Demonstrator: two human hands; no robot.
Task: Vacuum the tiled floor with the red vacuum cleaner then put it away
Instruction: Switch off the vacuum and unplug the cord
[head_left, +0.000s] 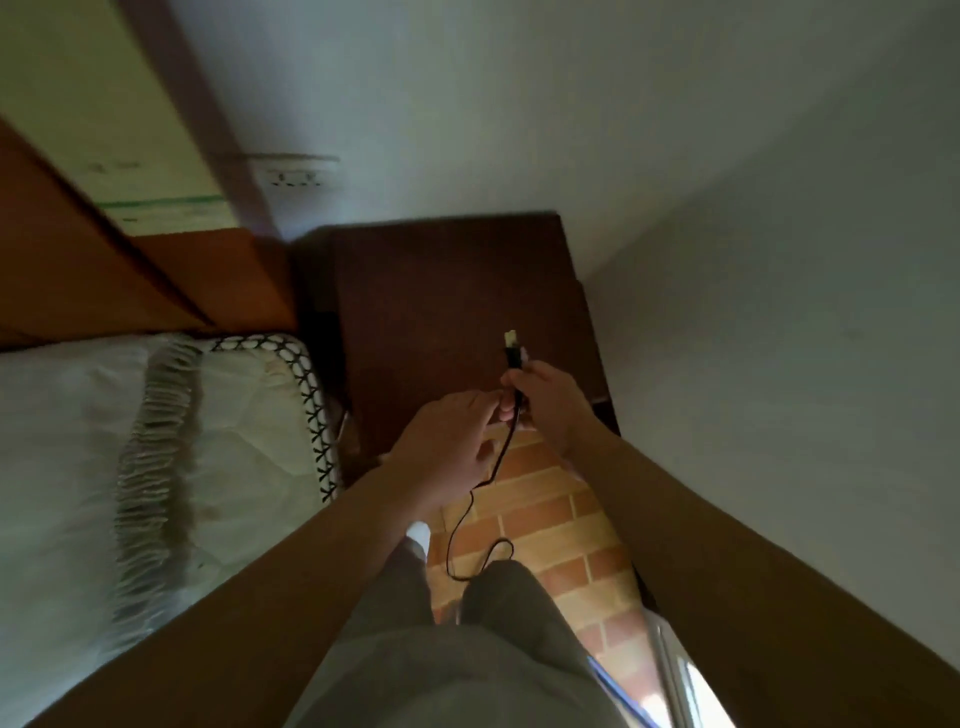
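Black plug (513, 352), pale tip pointing far, gripped in curled fingers of right hand (548, 402), above dark nightstand (441, 291). Thin black cord (464, 519) hanging near, passing left hand (447, 447); pinching or merely touching, cannot tell. Looped over brick-pattern floor (571, 525).

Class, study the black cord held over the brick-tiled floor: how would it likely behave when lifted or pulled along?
Probably floppy: the black cord sags from the right hand and curls into a loop lower down. Likely light, since it is thin. The plug end looks stiffer, standing straight above the grip.
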